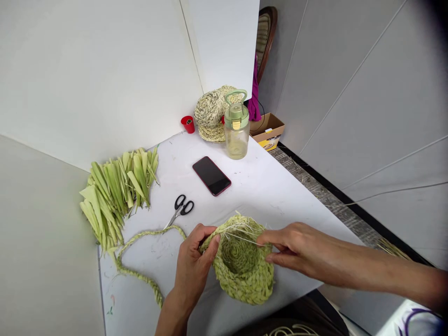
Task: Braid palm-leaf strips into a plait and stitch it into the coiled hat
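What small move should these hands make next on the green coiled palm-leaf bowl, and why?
Probably the right hand should pinch the pale loose fibres on the green coiled bowl, since it is already beside them, while the left hand grips the rim where the long green braided strip joins.

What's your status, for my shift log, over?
Left hand gripping rim of braided palm-leaf basket. Right hand at its loose strands. Long braid trailing across table, scissors beside it.

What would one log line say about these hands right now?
left hand: grips braided leaf basket | right hand: at rim, by loose strands | braid: trails across table
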The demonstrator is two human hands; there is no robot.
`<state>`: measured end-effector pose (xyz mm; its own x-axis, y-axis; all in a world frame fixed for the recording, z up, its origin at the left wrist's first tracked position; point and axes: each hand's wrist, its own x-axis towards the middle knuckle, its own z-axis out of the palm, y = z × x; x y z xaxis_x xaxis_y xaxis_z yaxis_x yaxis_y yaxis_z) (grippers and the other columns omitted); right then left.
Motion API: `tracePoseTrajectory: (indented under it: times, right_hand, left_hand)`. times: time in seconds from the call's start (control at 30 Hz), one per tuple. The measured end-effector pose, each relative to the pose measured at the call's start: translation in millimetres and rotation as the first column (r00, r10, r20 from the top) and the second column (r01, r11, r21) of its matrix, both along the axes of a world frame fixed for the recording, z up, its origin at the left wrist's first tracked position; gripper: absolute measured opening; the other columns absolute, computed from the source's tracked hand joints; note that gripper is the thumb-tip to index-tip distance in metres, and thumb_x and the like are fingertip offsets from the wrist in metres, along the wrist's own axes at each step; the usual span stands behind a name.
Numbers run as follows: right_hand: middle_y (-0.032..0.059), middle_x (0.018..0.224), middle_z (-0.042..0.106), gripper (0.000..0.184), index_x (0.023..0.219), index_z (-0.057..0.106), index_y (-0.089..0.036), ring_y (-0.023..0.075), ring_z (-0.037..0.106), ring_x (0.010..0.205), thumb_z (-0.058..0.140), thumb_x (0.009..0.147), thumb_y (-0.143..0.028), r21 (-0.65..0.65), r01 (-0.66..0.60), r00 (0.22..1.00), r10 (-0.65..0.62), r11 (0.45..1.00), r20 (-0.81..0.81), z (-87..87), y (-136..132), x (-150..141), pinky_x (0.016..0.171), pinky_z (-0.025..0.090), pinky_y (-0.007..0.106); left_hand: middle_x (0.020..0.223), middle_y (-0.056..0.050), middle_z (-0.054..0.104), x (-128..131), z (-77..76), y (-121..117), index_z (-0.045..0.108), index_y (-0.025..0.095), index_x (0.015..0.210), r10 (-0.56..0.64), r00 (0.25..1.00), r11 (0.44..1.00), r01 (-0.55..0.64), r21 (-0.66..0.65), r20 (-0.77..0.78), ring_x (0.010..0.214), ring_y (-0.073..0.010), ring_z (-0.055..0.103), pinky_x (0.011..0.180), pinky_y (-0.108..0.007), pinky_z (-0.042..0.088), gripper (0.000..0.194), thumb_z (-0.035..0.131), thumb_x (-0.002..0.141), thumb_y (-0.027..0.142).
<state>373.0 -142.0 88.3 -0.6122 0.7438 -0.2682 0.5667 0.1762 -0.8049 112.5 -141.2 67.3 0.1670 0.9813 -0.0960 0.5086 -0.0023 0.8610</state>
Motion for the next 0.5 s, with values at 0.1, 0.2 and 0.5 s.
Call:
tracePoseTrajectory:
  times: [0.1, 0.2, 0.5]
  right_hand:
    - [-0.0069, 0.059, 0.039, 0.015, 0.089, 0.066, -0.020, 0.0081, 0.031, 0.053, 0.060, 0.093, -0.033, -0.273, -0.084, 0.989, 0.048, 0.958, -0.138, -2.2, 4.9, 5.2, 0.050, 0.023, 0.023]
    - [-0.0092, 0.057, 0.035, 0.032, 0.083, 0.060, -0.018, 0.0063, 0.025, 0.048, 0.071, 0.082, -0.048, -0.590, -0.151, 0.925, -0.097, 0.793, -0.367, -13.1, 14.1, 14.8, 0.045, 0.017, 0.022]
    - [-0.0031, 0.063, 0.043, 0.041, 0.073, 0.053, -0.019, 0.0112, 0.037, 0.057, 0.046, 0.099, -0.049, -0.074, 0.012, 0.998, -0.008, 0.997, 0.055, -7.2, 12.4, 37.2, 0.056, 0.031, 0.027]
  left_hand:
    - [0.078, 0.000, 0.059, -2.3, -0.4, 1.1, 0.069, 0.020, 0.089, -0.019, 1.000, 0.999, 0.020, 0.038, -0.021, 0.072, -0.0152, 0.055, 0.067, -0.024, 0.041, 0.018, 0.056, 0.093, 0.032]
    - [0.078, 0.000, 0.057, -5.2, -1.9, 1.5, 0.069, 0.020, 0.089, -0.034, 0.999, 0.999, 0.034, 0.030, -0.031, 0.072, -0.0153, 0.054, 0.066, -0.024, 0.040, 0.018, 0.056, 0.093, 0.032]
    - [0.080, 0.000, 0.055, -6.9, 0.4, 0.9, 0.071, 0.021, 0.090, -0.196, 0.974, 0.965, 0.211, -0.154, 0.110, 0.074, -0.0149, 0.052, 0.069, -0.024, 0.039, 0.023, 0.055, 0.095, 0.037]
